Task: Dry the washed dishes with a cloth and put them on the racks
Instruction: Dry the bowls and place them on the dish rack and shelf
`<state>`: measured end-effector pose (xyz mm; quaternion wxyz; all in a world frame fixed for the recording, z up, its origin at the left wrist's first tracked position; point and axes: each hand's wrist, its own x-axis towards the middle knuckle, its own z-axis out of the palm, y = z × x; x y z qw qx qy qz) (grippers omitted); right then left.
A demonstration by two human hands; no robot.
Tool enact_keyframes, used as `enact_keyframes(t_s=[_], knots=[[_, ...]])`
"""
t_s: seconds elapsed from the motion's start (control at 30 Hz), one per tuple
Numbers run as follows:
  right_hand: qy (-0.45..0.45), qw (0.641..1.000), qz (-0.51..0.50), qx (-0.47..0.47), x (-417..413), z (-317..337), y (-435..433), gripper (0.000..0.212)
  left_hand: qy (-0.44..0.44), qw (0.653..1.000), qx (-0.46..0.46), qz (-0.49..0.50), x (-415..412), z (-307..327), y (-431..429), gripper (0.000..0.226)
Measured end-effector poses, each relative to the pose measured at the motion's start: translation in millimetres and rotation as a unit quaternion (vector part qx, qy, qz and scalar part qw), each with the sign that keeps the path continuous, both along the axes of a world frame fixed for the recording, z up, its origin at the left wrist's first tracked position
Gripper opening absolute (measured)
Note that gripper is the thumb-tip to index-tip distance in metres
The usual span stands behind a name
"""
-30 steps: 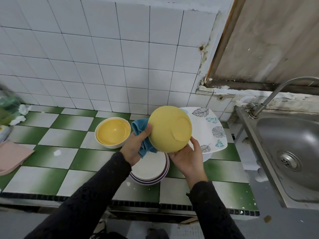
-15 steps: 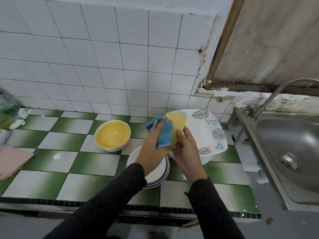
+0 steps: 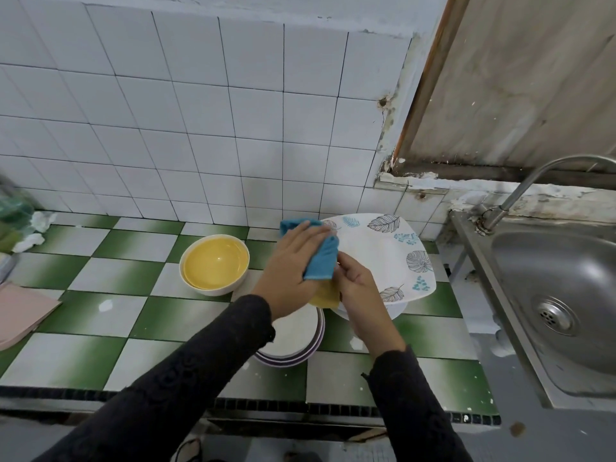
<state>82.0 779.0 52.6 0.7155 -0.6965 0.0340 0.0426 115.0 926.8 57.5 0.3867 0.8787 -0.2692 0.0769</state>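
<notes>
My left hand (image 3: 293,261) presses a blue cloth (image 3: 321,261) over a yellow bowl (image 3: 325,296), of which only a lower edge shows between my hands. My right hand (image 3: 358,288) grips that bowl from the right side. Both hands hover above a stack of white plates with purple rims (image 3: 293,338). Behind them a square white plate with leaf prints (image 3: 390,255) rests on top of a white dish. A second yellow bowl (image 3: 215,263) with a white outside stands upright on the counter to the left.
The counter (image 3: 110,311) has green and white checkered tiles. A steel sink (image 3: 560,305) with a tap (image 3: 520,191) lies to the right. A pink board (image 3: 20,311) and a green bag with crumpled paper (image 3: 16,218) sit at the far left. White wall tiles rise behind.
The bowl, earlier held up with its underside facing me, has been turned and lowered. My left hand brought the cloth over it and now covers most of it.
</notes>
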Motion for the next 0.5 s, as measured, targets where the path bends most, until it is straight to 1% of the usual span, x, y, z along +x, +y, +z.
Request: enact_keyframes(t_s=[0.03,0.07,0.1,0.17,0.2,0.23,0.27,0.3,0.33,0.37,0.4,0.43,0.47,0.5], knots=[[-0.002,1.000,-0.006,-0.001,0,1,1,0.032,-0.018,0.999,0.015,-0.029,0,-1,1,0.063],[-0.005,1.000,-0.006,-0.005,1,2,1,0.031,-0.021,0.999,0.009,-0.042,2,-3,2,0.063],[-0.007,1.000,0.000,-0.013,0,3,2,0.029,-0.006,0.999,-0.018,-0.038,5,-5,3,0.060],[-0.005,1.000,0.018,-0.025,0,7,3,0.025,0.067,0.992,-0.102,0.026,12,1,7,0.045],[-0.004,0.999,0.022,-0.025,0,7,3,0.024,0.113,0.981,-0.143,0.060,14,4,8,0.037],[-0.004,1.000,0.020,-0.021,0,7,3,0.024,0.148,0.971,-0.167,0.086,17,5,7,0.035],[-0.003,1.000,0.015,-0.012,0,6,5,0.025,0.152,0.971,-0.157,0.093,17,5,8,0.037],[0.003,1.000,0.005,0.004,0,5,7,0.026,0.118,0.982,-0.118,0.083,15,6,8,0.045],[0.012,1.000,-0.008,0.026,1,5,10,0.026,0.061,0.994,-0.068,0.057,13,5,9,0.052],[0.021,0.998,-0.019,0.049,1,5,12,0.027,-0.003,1.000,-0.019,0.020,12,3,8,0.057],[0.026,0.997,-0.027,0.061,2,6,13,0.027,-0.043,0.999,0.015,-0.012,12,-2,8,0.060],[0.026,0.998,-0.032,0.057,2,6,12,0.026,-0.048,0.998,0.020,-0.027,13,-5,7,0.060],[0.023,0.998,-0.030,0.050,1,7,10,0.026,-0.026,0.999,-0.007,-0.021,14,-7,6,0.058],[0.021,0.998,-0.024,0.056,1,7,7,0.025,0.019,0.998,-0.065,0.001,14,-6,5,0.053]])
